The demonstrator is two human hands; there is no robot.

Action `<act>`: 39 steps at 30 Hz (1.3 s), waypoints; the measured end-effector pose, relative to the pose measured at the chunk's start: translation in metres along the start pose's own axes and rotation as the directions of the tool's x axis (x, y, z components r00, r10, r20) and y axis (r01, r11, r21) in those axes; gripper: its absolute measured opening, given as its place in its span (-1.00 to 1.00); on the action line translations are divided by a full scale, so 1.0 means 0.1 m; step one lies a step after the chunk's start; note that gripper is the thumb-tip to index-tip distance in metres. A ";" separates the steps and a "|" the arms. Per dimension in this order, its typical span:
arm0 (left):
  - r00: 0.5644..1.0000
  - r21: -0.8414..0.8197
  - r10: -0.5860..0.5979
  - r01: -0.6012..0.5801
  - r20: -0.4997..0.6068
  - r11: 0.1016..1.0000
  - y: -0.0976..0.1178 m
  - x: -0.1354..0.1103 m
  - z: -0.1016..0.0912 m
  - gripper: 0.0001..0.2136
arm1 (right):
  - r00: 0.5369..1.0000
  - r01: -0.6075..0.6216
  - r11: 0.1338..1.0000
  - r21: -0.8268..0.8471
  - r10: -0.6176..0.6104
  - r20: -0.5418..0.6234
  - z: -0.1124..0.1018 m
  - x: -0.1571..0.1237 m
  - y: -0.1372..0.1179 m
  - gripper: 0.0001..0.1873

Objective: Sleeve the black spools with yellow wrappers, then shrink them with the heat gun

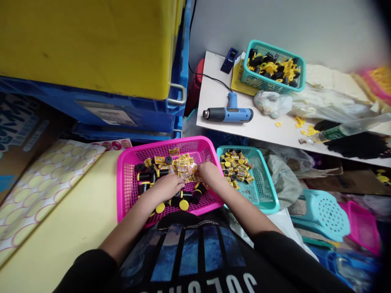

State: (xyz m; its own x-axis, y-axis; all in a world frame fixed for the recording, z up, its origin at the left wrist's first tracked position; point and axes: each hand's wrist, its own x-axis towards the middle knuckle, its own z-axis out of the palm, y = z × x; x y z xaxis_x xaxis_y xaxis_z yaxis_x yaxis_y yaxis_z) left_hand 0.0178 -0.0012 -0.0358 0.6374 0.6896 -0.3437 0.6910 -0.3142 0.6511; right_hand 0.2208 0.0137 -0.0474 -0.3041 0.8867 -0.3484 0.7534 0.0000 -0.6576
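Observation:
A pink basket (124,203) in front of my body holds small yellow printed packets (183,166) and black cylinders with yellow caps (143,187). My left hand (168,187) reaches in over the cylinders, fingers bent together; what lies under them is hidden. At the right side of the packet pile, my right hand (209,173) has its fingers curled in among the packets. Whatever it grips cannot be made out. Close by on the right, a teal basket (265,191) contains more yellow and black pieces (236,165).
A white table (210,69) carries a blue heat gun (235,114), a tape dispenser (229,60) and a teal basket of black and yellow parts (271,83). Blue and yellow crates (137,114) stand at left. A light-blue stool (328,213) is at lower right.

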 end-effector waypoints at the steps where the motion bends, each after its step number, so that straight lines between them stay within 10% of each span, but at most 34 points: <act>1: 1.000 -0.002 -0.001 0.001 0.000 1.000 0.00 -0.01 -0.02 -0.74 | 1.000 -0.005 0.999 -0.033 0.006 0.011 -0.03 -0.02 -0.02 -0.83; 8: 0.970 -0.129 -0.106 0.079 -0.218 0.988 0.04 -0.11 -0.28 -0.72 | 0.996 -0.067 0.955 -0.290 0.046 -0.077 -0.35 -0.26 -0.16 -0.64; 11: 0.936 -0.364 -0.215 0.104 -0.279 0.926 0.10 -0.12 -0.30 -0.73 | 0.967 0.158 0.972 -0.173 -0.188 -0.173 -0.43 -0.31 -0.16 -0.86; 15: 0.920 -0.855 -0.343 0.015 -0.192 0.519 0.24 -0.08 -0.23 -0.68 | 0.788 0.498 0.864 -0.074 -0.486 -0.377 -0.39 -0.37 -0.22 -0.86; 20: 0.934 -0.983 -0.324 -0.109 -0.152 0.150 0.40 -0.06 -0.19 -0.62 | 0.805 0.521 0.830 0.201 -0.398 -0.440 -0.22 -0.44 -0.33 -0.90; 23: 0.884 -0.972 -0.410 -0.180 -0.226 0.149 0.40 -0.07 -0.20 -0.62 | 0.870 0.392 0.784 0.481 -0.146 -0.471 -0.16 -0.42 -0.33 -0.75; 27: 0.875 -0.951 -0.403 -0.173 -0.268 0.257 0.39 -0.09 -0.24 -0.62 | 0.981 0.132 0.696 0.706 0.009 -0.192 -0.14 -0.35 -0.37 -0.55; 35: 0.865 -0.930 -0.366 -0.255 -0.342 0.266 0.42 -0.06 -0.16 -0.51 | 0.976 0.027 0.135 0.990 0.212 -0.055 0.09 -0.26 -0.66 -0.71; 39: 0.899 -0.876 -0.318 -0.128 -0.300 0.465 0.30 -0.16 -0.30 -0.44 | 0.985 0.043 0.131 0.990 0.158 -0.063 0.06 -0.25 -0.64 -0.70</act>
State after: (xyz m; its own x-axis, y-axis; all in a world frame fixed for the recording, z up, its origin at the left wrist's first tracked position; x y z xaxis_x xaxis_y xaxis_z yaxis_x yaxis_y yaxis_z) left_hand 0.0181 -0.0018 0.0091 0.2515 0.9160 -0.3127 -0.0597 0.3371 0.9396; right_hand 0.1762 -0.0112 -0.0008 -0.1437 0.9030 -0.4049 -0.4919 -0.4202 -0.7625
